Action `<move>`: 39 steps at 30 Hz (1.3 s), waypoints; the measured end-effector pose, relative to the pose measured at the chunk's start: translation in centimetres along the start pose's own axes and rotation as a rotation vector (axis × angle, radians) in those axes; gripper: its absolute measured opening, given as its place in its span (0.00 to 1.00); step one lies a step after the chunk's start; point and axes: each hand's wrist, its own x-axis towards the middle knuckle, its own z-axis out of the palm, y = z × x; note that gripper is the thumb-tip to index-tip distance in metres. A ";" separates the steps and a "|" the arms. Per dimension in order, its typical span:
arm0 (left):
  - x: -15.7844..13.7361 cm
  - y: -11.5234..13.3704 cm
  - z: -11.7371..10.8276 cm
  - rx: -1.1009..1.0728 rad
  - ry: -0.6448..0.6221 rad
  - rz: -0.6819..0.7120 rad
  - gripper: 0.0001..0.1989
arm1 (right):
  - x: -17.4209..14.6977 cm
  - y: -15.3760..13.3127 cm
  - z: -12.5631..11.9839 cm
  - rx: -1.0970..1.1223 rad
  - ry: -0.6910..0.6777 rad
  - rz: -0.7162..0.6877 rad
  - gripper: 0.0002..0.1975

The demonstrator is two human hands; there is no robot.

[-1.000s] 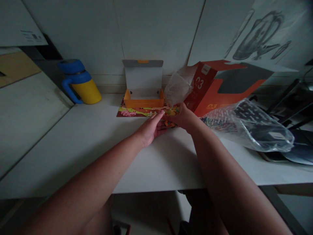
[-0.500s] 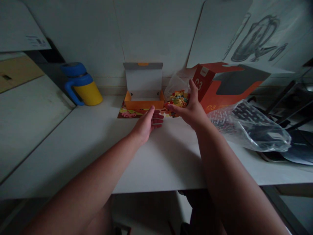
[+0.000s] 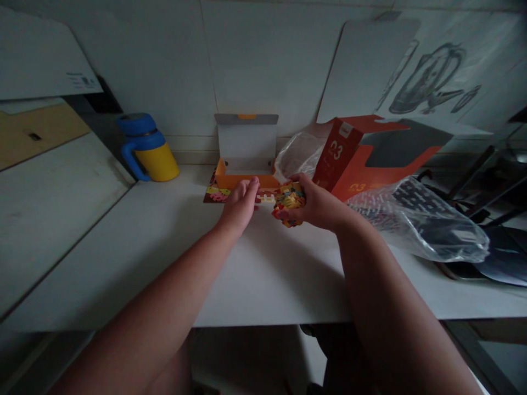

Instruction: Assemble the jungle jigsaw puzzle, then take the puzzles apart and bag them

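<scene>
My right hand (image 3: 316, 207) grips a small, lumpy, colourful piece (image 3: 290, 198) in yellow, red and teal that looks like a toy-brick model, with thumb and fingers on its right side. The piece is over the front edge of a printed sheet (image 3: 214, 194). To the left, my left hand (image 3: 241, 203) holds nothing, thumb up and fingers stretched toward the piece but apart from it. Behind the hands stands an orange cardboard box (image 3: 225, 178) with its lid raised, showing a pale inside. Part of its front is behind my left hand.
A blue and yellow jug (image 3: 158, 159) stands at the back left. At the right sit a crumpled clear bag (image 3: 298, 156), a large orange-red box (image 3: 346, 164) and a plastic-wrapped dark item (image 3: 436, 230). The white tabletop (image 3: 267, 280) has a front edge close to me.
My right hand has closed on the colourful piece and brought it forward from beside the clear bag. My left hand has stayed nearby. The view has tilted slightly upward.
</scene>
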 end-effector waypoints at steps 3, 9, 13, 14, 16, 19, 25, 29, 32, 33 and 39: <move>0.3 0.3 -0.8 0.191 0.019 0.106 0.25 | -1.0 -1.3 0.3 -0.149 -0.238 -0.035 0.46; 0.7 0.0 -1.4 0.391 0.061 0.184 0.13 | -2.2 -2.8 -0.5 -0.143 -0.557 -0.011 0.50; 0.4 0.4 -1.3 0.382 0.091 0.270 0.10 | -3.2 -2.2 -0.3 0.512 -0.972 -0.120 0.53; 0.1 0.8 -1.2 0.365 0.102 0.305 0.09 | -3.5 -1.9 0.0 0.704 -0.998 -0.196 0.52; -0.7 1.7 -1.1 0.367 0.145 0.392 0.07 | -3.7 -1.8 0.8 0.996 -0.912 -0.344 0.51; -2.1 3.3 -0.6 0.459 0.171 0.494 0.05 | -3.5 -2.3 1.4 1.084 -0.614 -0.422 0.48; -3.3 3.9 0.0 0.439 0.183 0.506 0.05 | -2.1 -3.5 0.5 0.687 -0.190 -0.362 0.38; -3.1 3.6 -0.2 0.383 0.165 0.444 0.06 | -1.7 -2.5 -0.1 0.508 -0.065 -0.420 0.39; -3.0 3.7 -0.2 0.391 0.168 0.431 0.06 | -1.2 -1.2 0.1 0.164 0.114 -0.423 0.42; -3.1 3.7 -0.2 0.404 0.169 0.429 0.07 | -1.0 -0.8 0.3 0.023 0.190 -0.428 0.43; -3.2 3.6 0.1 0.459 0.126 0.435 0.10 | 0.0 -0.2 2.6 -0.388 0.427 -0.582 0.37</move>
